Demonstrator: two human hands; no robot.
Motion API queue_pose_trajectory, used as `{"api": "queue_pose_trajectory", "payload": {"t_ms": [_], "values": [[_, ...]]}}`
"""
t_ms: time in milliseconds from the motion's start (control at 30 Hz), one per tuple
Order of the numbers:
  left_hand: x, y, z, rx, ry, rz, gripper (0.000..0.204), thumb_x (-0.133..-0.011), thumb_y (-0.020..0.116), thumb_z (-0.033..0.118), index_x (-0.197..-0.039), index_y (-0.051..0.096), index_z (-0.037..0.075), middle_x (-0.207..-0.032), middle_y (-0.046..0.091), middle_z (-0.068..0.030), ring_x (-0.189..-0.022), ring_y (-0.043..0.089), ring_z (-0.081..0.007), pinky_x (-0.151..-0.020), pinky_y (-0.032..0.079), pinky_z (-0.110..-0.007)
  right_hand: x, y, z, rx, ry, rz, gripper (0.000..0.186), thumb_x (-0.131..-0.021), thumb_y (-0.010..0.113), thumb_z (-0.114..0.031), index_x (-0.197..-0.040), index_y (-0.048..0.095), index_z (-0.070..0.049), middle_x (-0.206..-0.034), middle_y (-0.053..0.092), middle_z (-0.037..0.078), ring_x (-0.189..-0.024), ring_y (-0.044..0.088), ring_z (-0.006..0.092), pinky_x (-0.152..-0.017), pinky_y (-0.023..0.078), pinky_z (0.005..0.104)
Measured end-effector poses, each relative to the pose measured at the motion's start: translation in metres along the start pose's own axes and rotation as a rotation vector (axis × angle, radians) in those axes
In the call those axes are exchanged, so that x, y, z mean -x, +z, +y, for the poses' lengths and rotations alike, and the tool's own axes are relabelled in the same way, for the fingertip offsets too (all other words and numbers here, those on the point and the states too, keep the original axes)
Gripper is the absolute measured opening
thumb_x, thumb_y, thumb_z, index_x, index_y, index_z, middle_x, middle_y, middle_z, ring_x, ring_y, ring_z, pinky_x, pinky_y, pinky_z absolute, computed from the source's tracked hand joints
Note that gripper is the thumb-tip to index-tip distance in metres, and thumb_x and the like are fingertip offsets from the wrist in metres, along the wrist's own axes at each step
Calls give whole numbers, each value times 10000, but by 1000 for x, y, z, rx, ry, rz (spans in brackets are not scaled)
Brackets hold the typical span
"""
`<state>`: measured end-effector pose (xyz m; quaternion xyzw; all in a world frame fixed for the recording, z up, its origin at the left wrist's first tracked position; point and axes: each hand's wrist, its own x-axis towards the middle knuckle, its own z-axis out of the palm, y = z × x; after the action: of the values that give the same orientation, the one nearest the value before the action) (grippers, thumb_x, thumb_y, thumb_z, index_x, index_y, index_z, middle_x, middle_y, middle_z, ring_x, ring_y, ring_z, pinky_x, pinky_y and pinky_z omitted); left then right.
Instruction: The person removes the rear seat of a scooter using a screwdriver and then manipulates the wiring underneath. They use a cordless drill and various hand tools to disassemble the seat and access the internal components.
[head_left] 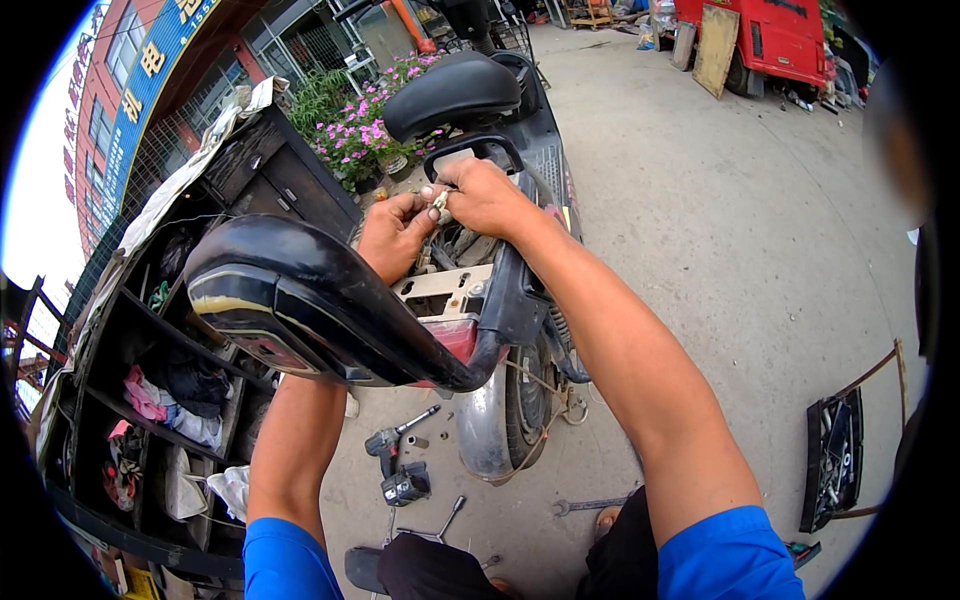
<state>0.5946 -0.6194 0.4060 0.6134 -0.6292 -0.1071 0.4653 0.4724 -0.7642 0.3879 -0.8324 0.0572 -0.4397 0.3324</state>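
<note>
Both hands work inside the open rear body of a black electric scooter. My left hand (394, 236) pinches a small pale part (440, 206), maybe a connector. My right hand (484, 199) closes on the same part from the right, its fingertips touching the left ones. Below them lie dark cables (462, 243) and a pale metal bracket (447, 291). The raised black rear backrest (275, 300) crosses over my left forearm; the seat (455, 95) is beyond my hands, and the rear wheel (500, 430) sits underneath.
A cordless drill (395, 465), a cross wrench (435, 532) and a spanner (590, 504) lie on the concrete near my legs. A cluttered black shelf (120, 400) stands left, a tool case (832, 460) right, flowering plants (365, 135) and a red vehicle (770, 35) behind.
</note>
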Motion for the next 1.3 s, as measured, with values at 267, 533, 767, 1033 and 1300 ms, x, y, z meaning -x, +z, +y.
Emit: {"api": "queue_pose_trajectory", "payload": {"t_ms": [267, 533, 767, 1033, 1300], "values": [[-3, -7, -7, -235, -8, 13, 78, -917, 681, 5, -959, 658, -57, -779, 640, 10, -707, 532, -34, -632, 443, -229, 4, -4, -9, 104, 55, 64, 314, -890, 681, -293, -817, 711, 11, -789, 634, 290, -748, 621, 462, -675, 472, 502], [-3, -5, -2, -263, 25, 51, 84, -898, 702, 9, -896, 684, -72, -715, 640, 4, -656, 510, -42, -593, 428, -249, 3, -8, -11, 125, 125, 47, 259, -810, 697, -254, -783, 719, 3, -824, 669, 277, -856, 657, 448, -777, 510, 515], [-1, -4, 7, -110, -5, 37, 132, -899, 721, 53, -885, 696, -76, -693, 617, 26, -629, 471, -50, -561, 394, -261, 4, -11, -15, 43, 153, 46, 247, -779, 704, -239, -794, 725, 7, -826, 670, 278, -854, 661, 448, -785, 514, 507], [1, 2, 16, -405, 88, 95, 133, -883, 713, 36, -888, 669, -90, -661, 604, -18, -627, 488, -54, -565, 408, -267, 4, -12, -12, 103, 209, 61, 247, -775, 703, -239, -792, 734, 5, -841, 678, 276, -846, 663, 448, -787, 514, 504], [7, 2, 22, -195, 73, 95, 196, -930, 666, 104, -931, 703, -89, -655, 609, -5, -633, 500, -43, -560, 412, -267, 4, -10, -10, 40, 71, 41, 301, -865, 693, -281, -815, 719, 15, -736, 629, 271, -659, 619, 404, -632, 472, 465]]}}
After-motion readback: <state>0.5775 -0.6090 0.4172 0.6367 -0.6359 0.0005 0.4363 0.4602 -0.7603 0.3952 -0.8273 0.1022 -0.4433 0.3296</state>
